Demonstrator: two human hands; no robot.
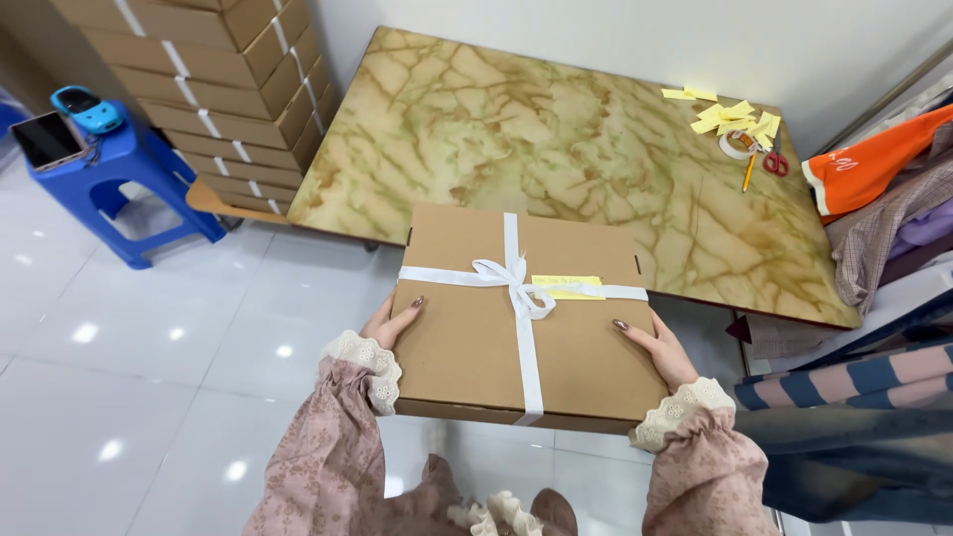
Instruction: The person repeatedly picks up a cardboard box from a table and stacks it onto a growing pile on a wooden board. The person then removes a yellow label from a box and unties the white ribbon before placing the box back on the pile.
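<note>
While the flat cardboard box (516, 318) sits gripped between the left hand (389, 323) and right hand (660, 349), its far edge is over the desk (556, 149) straight ahead.

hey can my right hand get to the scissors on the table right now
Probably not: the right hand grips the tied box, and the scissors lie at the table's far corner.

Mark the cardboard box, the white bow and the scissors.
cardboard box (467, 337): head view, bare lid left of the ribbon.
white bow (513, 276): head view, on the knot.
scissors (776, 164): head view, on the red handles.
</note>
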